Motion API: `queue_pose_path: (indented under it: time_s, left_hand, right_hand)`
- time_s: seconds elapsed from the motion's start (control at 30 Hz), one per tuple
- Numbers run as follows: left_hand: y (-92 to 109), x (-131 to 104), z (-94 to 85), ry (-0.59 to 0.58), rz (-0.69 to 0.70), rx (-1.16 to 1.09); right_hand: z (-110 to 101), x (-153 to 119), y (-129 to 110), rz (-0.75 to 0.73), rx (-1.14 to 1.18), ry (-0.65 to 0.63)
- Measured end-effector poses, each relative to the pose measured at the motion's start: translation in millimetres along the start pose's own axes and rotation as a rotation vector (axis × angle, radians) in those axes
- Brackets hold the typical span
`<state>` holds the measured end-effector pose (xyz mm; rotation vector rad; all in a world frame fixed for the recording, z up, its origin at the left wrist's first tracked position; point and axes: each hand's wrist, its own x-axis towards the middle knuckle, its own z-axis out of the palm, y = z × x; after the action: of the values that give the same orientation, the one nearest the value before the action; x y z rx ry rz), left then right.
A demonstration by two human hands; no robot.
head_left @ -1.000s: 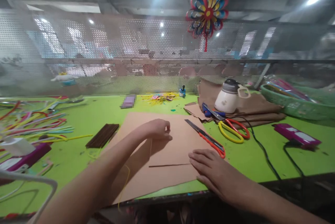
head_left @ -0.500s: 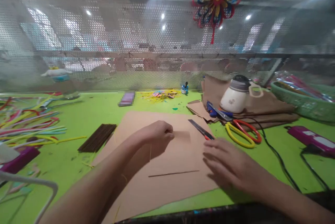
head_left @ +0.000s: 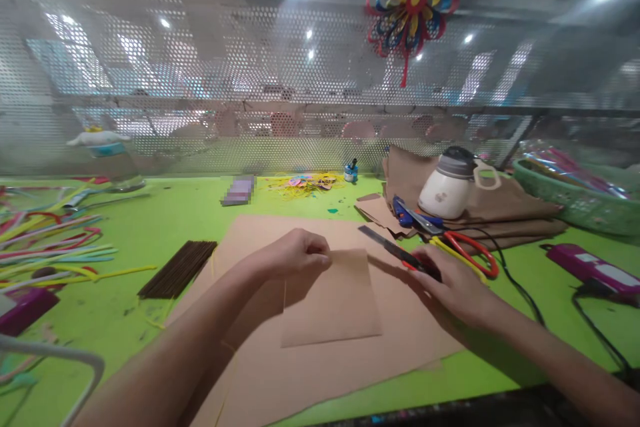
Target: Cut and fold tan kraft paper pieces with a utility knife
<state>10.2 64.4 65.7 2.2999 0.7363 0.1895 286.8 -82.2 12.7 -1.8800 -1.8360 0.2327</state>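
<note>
My left hand (head_left: 300, 257) is closed, its fingers curled over the upper left of a small square of brown paper (head_left: 335, 307). Whatever its fingertips hold is hidden. That square lies on a larger brown sheet (head_left: 300, 377) on the green table. In my right hand (head_left: 450, 284) is a utility knife (head_left: 383, 240) with a long dark blade and a black and red handle. The fingers wrap its handle, and the blade points up and left, just beyond the square's upper right corner.
On the left are a bundle of thin brown sticks (head_left: 179, 269) and colourful pipe cleaners (head_left: 55, 234). To the right lie red-and-yellow-handled scissors (head_left: 473, 250), a blue-handled tool (head_left: 403, 212), a white jug (head_left: 445, 187), folded brown paper (head_left: 530, 204), a green basket (head_left: 570, 197) and a purple power strip (head_left: 593, 267).
My right hand has picked up the knife from the paper and moved slightly up and right. The small square now shows clearly on the larger sheet. My left hand stays nearly in place.
</note>
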Motion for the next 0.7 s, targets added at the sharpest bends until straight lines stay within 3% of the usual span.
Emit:
queue_pose_path:
  time_s: [0.13,0.37,0.7]
  left_hand:
    - [2.2,-3.7,-8.5,0.014,0.037,-0.107]
    - [-2.4,-4.2,-14.8,0.033,0.058,-0.235]
    - [-1.1,-5.6,-13.6,0.033,0.056,-0.329]
  right_hand:
    - [-13.9,-14.9,6.7,-0.073,0.086,0.053]
    - [-37.0,-40.9,21.0,-0.240,-0.064,0.218]
    - [-45.9,-48.2,15.7,-0.357,-0.226,0.242]
